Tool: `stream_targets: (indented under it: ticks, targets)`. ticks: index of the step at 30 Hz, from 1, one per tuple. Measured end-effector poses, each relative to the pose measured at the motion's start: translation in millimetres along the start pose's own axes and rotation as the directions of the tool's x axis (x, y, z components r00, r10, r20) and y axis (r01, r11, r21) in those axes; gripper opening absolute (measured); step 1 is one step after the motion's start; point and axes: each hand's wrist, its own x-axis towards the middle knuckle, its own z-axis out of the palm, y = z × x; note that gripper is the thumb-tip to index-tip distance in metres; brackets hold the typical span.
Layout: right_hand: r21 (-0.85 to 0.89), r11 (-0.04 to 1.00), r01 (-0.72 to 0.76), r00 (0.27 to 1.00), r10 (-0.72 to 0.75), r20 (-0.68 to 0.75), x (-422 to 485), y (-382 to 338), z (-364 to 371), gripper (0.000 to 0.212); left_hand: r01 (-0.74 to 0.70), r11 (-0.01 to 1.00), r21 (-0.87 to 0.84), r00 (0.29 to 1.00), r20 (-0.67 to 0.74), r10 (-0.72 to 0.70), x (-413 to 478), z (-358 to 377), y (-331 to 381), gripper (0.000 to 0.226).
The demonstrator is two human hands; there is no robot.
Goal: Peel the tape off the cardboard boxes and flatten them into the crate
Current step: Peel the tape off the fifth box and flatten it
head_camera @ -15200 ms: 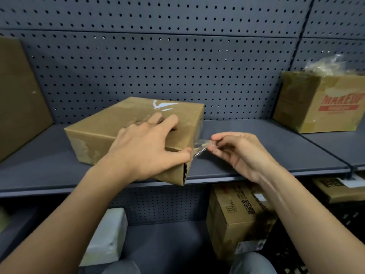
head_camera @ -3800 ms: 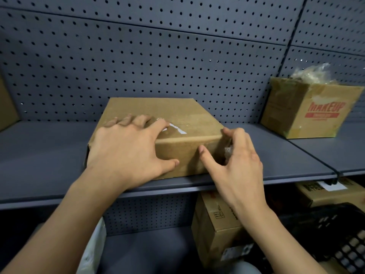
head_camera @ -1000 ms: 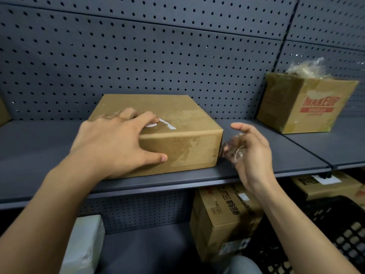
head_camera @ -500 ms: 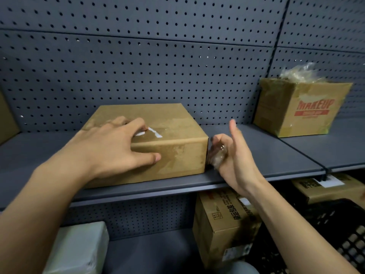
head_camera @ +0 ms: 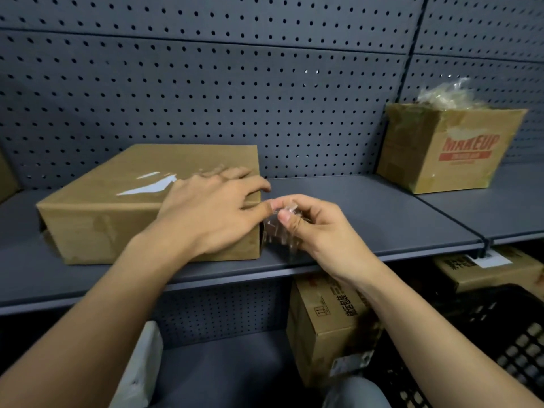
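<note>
**Tape pinched beside a box**

A flat brown cardboard box (head_camera: 117, 213) lies on a grey metal shelf (head_camera: 368, 207). The left hand (head_camera: 212, 210) presses on its top, fingers spread flat. The right hand (head_camera: 312, 228) pinches a crumpled wad of clear tape (head_camera: 278, 228) at the box's right front corner.

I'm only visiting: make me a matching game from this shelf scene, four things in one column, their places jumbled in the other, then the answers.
Things:
1 flat cardboard box
2 MAKEUP box
3 clear tape
4 black crate

Places:
A pinched in the right hand
B below the shelf, lower right
C under the left hand
D far right on the shelf, plastic sticking out on top

Pairs: 1-C; 2-D; 3-A; 4-B
</note>
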Motion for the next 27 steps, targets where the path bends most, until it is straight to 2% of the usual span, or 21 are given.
stream_targets:
  ticks: [2,7,10,13,16,18,22,25,27]
  targets:
    - [0.004,1.000,0.003,0.999,-0.003,-0.045,2,1,4,0.017,-0.007,1.000,-0.011,1.000,-0.010,0.007,0,0,-3,0.072]
    - [0.202,0.973,-0.108,0.984,0.134,-0.118,5,4,10,0.016,-0.017,1.000,-0.018,1.000,-0.017,0.017,-1,2,-8,0.060]
    - [0.179,0.976,-0.128,0.963,0.166,-0.214,9,6,10,0.016,-0.020,1.000,-0.018,1.000,-0.023,0.020,-3,0,-8,0.057]
    - [0.058,0.995,-0.085,0.926,0.101,-0.363,14,6,4,0.016,-0.034,0.999,-0.032,0.999,-0.026,0.034,-10,-1,-10,0.051]
    - [-0.056,0.996,-0.065,0.921,0.038,-0.389,12,2,3,0.017,-0.055,0.998,-0.033,0.998,-0.036,0.054,-17,-3,-14,0.060]
    - [-0.053,0.996,-0.069,0.907,0.041,-0.419,13,5,4,0.017,-0.067,0.997,-0.039,0.997,-0.040,0.065,-23,-4,-14,0.066]
    - [0.077,0.992,-0.101,0.836,0.127,-0.534,18,14,-4,0.020,-0.076,0.995,-0.071,0.996,-0.048,0.072,-37,-8,-16,0.075]
    - [0.141,0.983,-0.114,0.834,0.171,-0.524,16,15,-2,0.018,-0.082,0.995,-0.064,0.997,-0.011,0.082,-42,-10,-19,0.090]
    - [0.229,0.969,-0.096,0.861,0.196,-0.468,15,10,-2,0.021,-0.071,0.994,-0.082,0.997,0.009,0.072,-41,-12,-20,0.094]
